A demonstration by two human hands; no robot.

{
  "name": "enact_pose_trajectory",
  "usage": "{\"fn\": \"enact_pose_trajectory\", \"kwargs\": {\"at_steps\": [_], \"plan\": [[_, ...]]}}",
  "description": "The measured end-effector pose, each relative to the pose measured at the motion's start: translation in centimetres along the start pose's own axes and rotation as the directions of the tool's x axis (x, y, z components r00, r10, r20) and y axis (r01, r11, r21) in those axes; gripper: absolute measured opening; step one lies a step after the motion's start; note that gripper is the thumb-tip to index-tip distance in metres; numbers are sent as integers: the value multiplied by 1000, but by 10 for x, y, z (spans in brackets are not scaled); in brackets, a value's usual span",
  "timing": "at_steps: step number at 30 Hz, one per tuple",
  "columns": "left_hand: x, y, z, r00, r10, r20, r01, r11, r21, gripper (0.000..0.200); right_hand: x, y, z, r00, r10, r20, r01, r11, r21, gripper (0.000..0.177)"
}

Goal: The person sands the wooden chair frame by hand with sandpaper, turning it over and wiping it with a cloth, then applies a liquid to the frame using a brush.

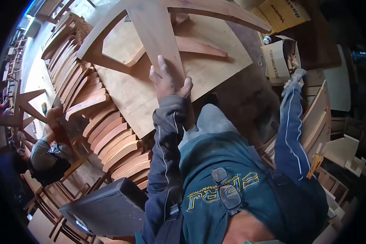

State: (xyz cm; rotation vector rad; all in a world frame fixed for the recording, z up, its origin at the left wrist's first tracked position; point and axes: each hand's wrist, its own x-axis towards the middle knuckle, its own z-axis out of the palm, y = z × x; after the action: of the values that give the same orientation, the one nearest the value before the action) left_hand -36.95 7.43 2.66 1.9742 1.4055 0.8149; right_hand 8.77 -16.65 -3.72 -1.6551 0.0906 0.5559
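Observation:
My left hand [171, 83] grips the near end of the broad middle board of a pale wooden frame [150, 24], with the fingers spread over its face and the thumb at its right edge. Curved arms run out from the frame on both sides. Beneath it is a plywood sheet [215, 77], where a loose curved wooden piece [201, 47] also lies. My right hand [293, 81] is at the near edge of an open cardboard box [274, 61] containing small wooden pieces [292, 61]. Its fingers look curled, but whatever they hold is too small to make out.
Long stacks of curved wooden parts [114, 134] run along the plywood's left side. A dark padded slab [105, 207] is near my left elbow. Another person [49, 150] works at the far left. Wooden panels [317, 118] and an orange clamp [315, 166] are by my right arm.

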Motion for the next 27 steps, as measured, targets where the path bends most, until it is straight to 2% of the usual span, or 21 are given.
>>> {"fn": "enact_pose_trajectory", "kwargs": {"at_steps": [2, 3, 4, 5, 6, 7, 8, 9, 10, 12, 14, 17, 20, 23, 25, 27], "plan": [[-1, -4, -2, 999, -5, 38, 7, 999, -38, 96, -17, 14, -21, 999, 45, 21, -45, 999, 21, 32], [0, -8, -1, 999, 11, 44, -10, 999, -41, 96, -46, 18, -2, 1000, -13, 22, 14, 999, -49, 29], [0, -9, 0, 998, 30, 51, -27, 998, -51, 96, -76, 32, 30, 984, -128, -123, 92, 959, -267, 31], [0, -9, -1, 998, 45, 52, -43, 998, -42, 97, -120, 29, 71, 968, -209, -136, 98, 819, -566, 30], [0, -9, -1, 998, 38, 57, -37, 999, -19, 97, -137, 46, 96, 943, -333, 3, 271, 763, -587, 29], [0, -7, -2, 998, 46, 48, -46, 999, -19, 98, -101, 102, 96, 923, -341, 177, 372, 676, -636, 23], [2, -6, -1, 998, 51, 38, -51, 999, -13, 99, -148, 67, 139, 706, -545, 451, 659, 274, -700, 18], [3, -5, -1, 998, 47, 46, -46, 999, -17, 98, -162, 51, 162, 428, -540, 725, 864, 10, -503, 18], [3, -3, -2, 998, 37, 53, -36, 999, -16, 98, -158, 46, 189, 225, -497, 838, 924, -163, -345, 17], [2, -2, -3, 998, 19, 62, -18, 1000, -15, 97, -154, 31, 244, -192, -455, 869, 872, -486, -62, 15], [2, 0, -4, 998, -1, 61, 1, 1000, -13, 96, -144, 18, 290, -453, -419, 787, 729, -682, 57, 22], [2, -5, -1, 999, 41, 30, -41, 999, 4, 96, -105, -14, 330, -635, -243, 734, 570, -788, 232, 24], [1, 0, -4, 1000, -7, 25, 7, 1000, -16, 94, -90, -62, 335, -379, 138, 915, 530, -778, 337, 36], [1, 0, -3, 1000, 13, 7, -13, 999, -35, 93, -51, -46, 312, -373, 156, 915, 373, -877, 302, 41], [1, 2, -4, 1000, -14, 9, 14, 999, -43, 93, -47, -55, 284, -229, 162, 960, 409, -879, 246, 43], [0, 5, -5, 1000, -26, 11, 26, 999, -47, 92, -38, -65, 245, -197, 123, 973, 464, -862, 203, 44]]}}
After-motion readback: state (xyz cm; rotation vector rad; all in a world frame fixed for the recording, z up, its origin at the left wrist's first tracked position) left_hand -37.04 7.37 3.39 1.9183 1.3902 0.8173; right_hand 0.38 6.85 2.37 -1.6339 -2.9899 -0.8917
